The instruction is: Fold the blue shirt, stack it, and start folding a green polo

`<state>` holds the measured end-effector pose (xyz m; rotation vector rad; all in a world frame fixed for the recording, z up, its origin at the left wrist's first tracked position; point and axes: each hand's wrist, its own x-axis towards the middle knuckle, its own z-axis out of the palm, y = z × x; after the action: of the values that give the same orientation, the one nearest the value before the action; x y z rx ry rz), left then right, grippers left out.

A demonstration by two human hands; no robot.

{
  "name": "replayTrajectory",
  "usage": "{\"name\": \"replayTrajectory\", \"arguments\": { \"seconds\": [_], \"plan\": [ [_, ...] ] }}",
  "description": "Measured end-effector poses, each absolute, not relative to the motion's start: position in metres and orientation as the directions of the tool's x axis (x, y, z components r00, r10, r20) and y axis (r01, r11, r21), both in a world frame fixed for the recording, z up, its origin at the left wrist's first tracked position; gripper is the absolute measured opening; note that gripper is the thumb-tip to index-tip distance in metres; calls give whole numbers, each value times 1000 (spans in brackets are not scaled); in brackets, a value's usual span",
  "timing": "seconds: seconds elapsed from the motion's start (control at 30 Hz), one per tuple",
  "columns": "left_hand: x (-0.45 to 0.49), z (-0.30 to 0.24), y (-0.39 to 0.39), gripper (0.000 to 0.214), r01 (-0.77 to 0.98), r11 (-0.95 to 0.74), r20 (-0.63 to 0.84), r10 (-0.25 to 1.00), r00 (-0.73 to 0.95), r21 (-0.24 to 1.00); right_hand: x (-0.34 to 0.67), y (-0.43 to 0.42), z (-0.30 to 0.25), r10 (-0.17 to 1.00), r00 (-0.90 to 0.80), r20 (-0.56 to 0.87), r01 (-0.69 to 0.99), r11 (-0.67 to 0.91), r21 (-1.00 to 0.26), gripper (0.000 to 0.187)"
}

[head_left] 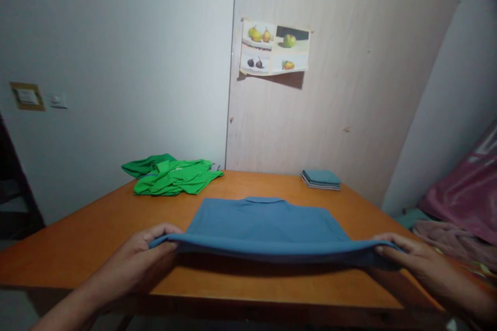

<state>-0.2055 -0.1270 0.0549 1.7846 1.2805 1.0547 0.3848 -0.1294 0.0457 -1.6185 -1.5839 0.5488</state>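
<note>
A blue collared shirt (pixel 264 222) lies on the orange wooden table (pixel 97 232), collar towards the wall. Its near hem is lifted off the tabletop. My left hand (pixel 145 253) pinches the hem's left corner, fingers closed over the cloth. My right hand (pixel 406 253) grips the right corner the same way. The hem sags slightly between the two hands.
A crumpled green shirt (pixel 171 176) lies at the table's back left. A small stack of folded blue cloths (pixel 321 178) sits at the back right. A fruit picture (pixel 275 47) hangs on the wall. Pink and purple bedding (pixel 462 207) is heaped to the right of the table.
</note>
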Motion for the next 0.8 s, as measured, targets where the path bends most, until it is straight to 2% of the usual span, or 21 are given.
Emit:
{"name": "replayTrajectory", "arguments": {
  "seconds": [0.13, 0.3, 0.57, 0.8],
  "plan": [
    [-185, 61, -92, 36, 156, -193, 179, 979, 100, 969, 385, -88, 30, 997, 52, 48, 341, 28, -940, 45],
    [-170, 52, -35, 44, 12, -70, 70, 998, 3, 997, 379, -32, 15, 989, 127, -70, 173, -92, -981, 38],
    [-177, 22, 62, 45, 181, -69, 83, 994, -66, 981, 366, 36, 22, 975, 218, -53, 204, -98, -974, 25],
    [-182, 7, 92, 37, 291, 28, -6, 997, -76, 956, 365, 72, 4, 963, 264, -46, 316, -131, -940, 22]
  ]
}}
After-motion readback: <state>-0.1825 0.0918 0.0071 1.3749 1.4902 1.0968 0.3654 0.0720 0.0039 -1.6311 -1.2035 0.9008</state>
